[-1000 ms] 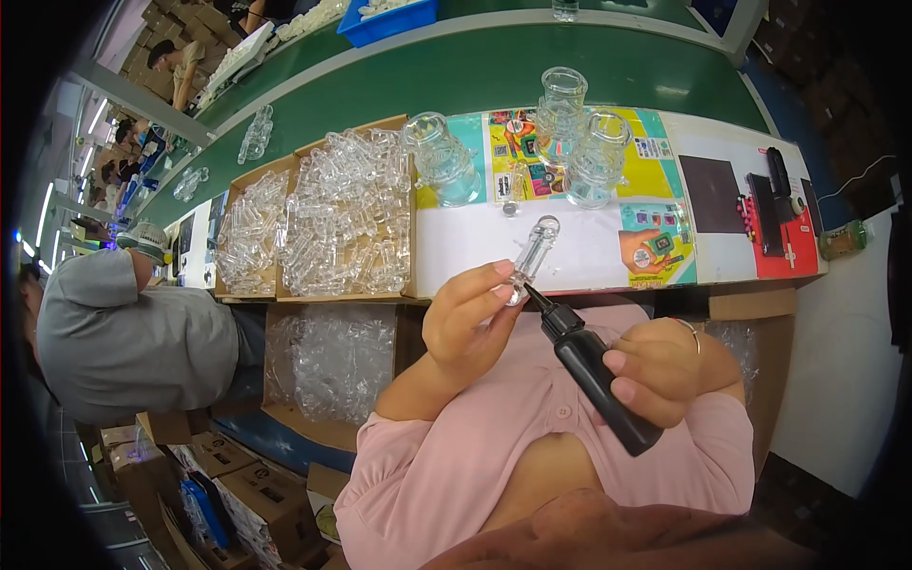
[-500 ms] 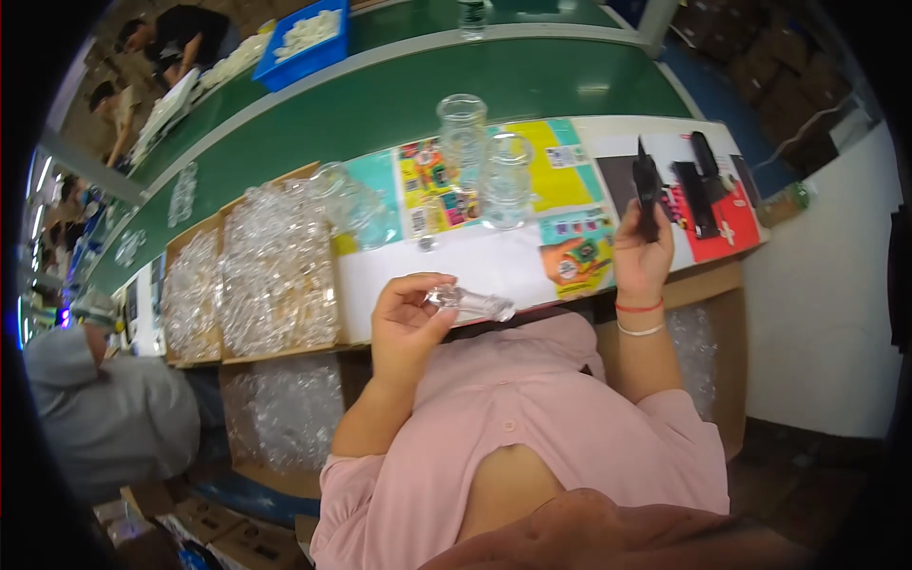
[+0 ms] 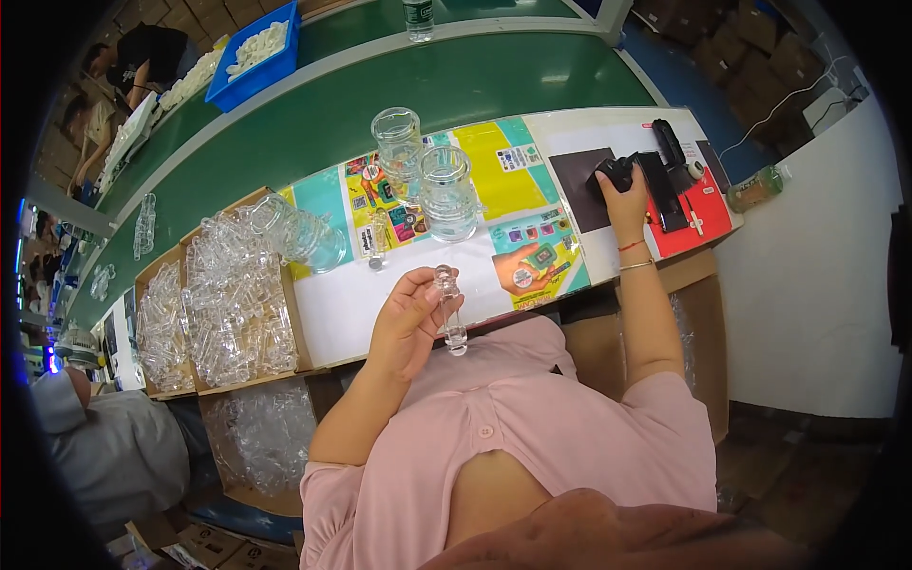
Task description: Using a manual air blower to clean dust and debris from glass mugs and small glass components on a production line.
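Note:
My left hand (image 3: 407,321) pinches a clear tube-shaped piece (image 3: 453,328) with thicker ends, held nearly upright before the table's near edge. To the right, my right hand (image 3: 626,204) is wrapped round a black object (image 3: 616,175) just above a dark sheet; its exact kind is hard to make out. Beside that hand lies a long black case (image 3: 662,195). Two clear ribbed jars (image 3: 446,195) stand on the printed sheets, and a third clear jar (image 3: 318,239) lies tilted against the carton. A small clear tube (image 3: 377,245) stands between them.
An open carton (image 3: 296,323) full of clear pieces sits at the left, with bagged pieces (image 3: 261,432) below. Farther off are a blue bin (image 3: 255,66) of white parts and a bottle (image 3: 418,19). Another bottle (image 3: 757,190) lies at the right edge. Several people work at the left.
My right hand has moved away from me, lowering the black object toward the dark sheet. My left hand has turned the clear piece from nearly level to upright. The view has shifted slightly.

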Action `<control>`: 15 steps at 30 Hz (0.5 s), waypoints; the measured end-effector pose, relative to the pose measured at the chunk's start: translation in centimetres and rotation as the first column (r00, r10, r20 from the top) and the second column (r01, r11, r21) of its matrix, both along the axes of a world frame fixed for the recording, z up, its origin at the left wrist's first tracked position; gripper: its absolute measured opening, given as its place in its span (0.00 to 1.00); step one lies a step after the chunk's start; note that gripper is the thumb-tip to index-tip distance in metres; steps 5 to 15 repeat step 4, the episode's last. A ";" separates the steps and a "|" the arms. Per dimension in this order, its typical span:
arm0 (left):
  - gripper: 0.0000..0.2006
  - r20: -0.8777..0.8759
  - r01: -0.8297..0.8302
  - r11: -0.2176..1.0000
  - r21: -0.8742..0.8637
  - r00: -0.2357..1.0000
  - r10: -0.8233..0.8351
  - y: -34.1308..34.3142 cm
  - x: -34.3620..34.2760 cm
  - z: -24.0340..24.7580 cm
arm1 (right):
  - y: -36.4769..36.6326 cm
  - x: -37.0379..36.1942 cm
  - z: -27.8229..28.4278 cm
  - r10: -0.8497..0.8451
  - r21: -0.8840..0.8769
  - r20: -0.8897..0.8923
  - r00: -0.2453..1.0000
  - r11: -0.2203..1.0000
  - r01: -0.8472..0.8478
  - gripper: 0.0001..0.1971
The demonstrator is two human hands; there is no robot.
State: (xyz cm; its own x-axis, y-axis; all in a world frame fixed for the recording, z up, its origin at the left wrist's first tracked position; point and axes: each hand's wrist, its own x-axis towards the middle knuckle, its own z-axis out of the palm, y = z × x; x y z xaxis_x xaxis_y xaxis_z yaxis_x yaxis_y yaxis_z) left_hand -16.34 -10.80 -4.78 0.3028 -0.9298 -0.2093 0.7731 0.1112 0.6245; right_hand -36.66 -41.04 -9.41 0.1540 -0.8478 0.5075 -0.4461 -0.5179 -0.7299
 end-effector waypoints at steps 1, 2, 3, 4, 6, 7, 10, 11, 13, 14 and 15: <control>0.11 -0.041 -0.002 1.000 0.003 0.999 0.003 -0.1 0.0 -0.4 | -0.1 0.0 -0.1 0.002 0.001 -0.001 1.000 1.000 -0.002 0.19; 0.10 -0.083 -0.008 1.000 0.008 0.997 0.008 -0.1 0.0 -0.9 | 0.0 -0.1 -0.3 0.006 0.012 -0.007 1.000 1.000 -0.006 0.19; 0.10 -0.085 -0.013 1.000 0.010 0.996 0.014 -0.2 0.0 -1.2 | -0.1 -0.2 -0.6 0.011 0.022 -0.014 1.000 1.000 -0.011 0.19; 0.11 -0.103 -0.013 1.000 -0.008 0.995 0.013 -0.3 0.1 -1.5 | -0.1 -0.1 -0.7 0.016 0.025 -0.016 1.000 1.000 -0.016 0.19; 0.11 -0.103 -0.013 1.000 -0.008 0.995 0.013 -0.3 0.1 -1.5 | -0.1 -0.1 -0.7 0.016 0.025 -0.016 1.000 1.000 -0.016 0.19; 0.11 -0.103 -0.013 1.000 -0.008 0.995 0.013 -0.3 0.1 -1.5 | -0.1 -0.1 -0.7 0.016 0.025 -0.016 1.000 1.000 -0.016 0.19; 0.11 -0.103 -0.013 1.000 -0.008 0.995 0.013 -0.3 0.1 -1.5 | -0.1 -0.1 -0.7 0.016 0.025 -0.016 1.000 1.000 -0.016 0.19; 0.11 -0.103 -0.013 1.000 -0.008 0.995 0.013 -0.3 0.1 -1.5 | -0.1 -0.1 -0.7 0.016 0.025 -0.016 1.000 1.000 -0.016 0.19; 0.11 -0.103 -0.013 1.000 -0.008 0.995 0.013 -0.3 0.1 -1.5 | -0.1 -0.1 -0.7 0.016 0.025 -0.016 1.000 1.000 -0.016 0.19; 0.11 -0.103 -0.013 1.000 -0.008 0.995 0.013 -0.3 0.1 -1.5 | -0.1 -0.1 -0.7 0.016 0.025 -0.016 1.000 1.000 -0.016 0.19; 0.11 -0.103 -0.013 1.000 -0.008 0.995 0.013 -0.3 0.1 -1.5 | -0.1 -0.1 -0.7 0.016 0.025 -0.016 1.000 1.000 -0.016 0.19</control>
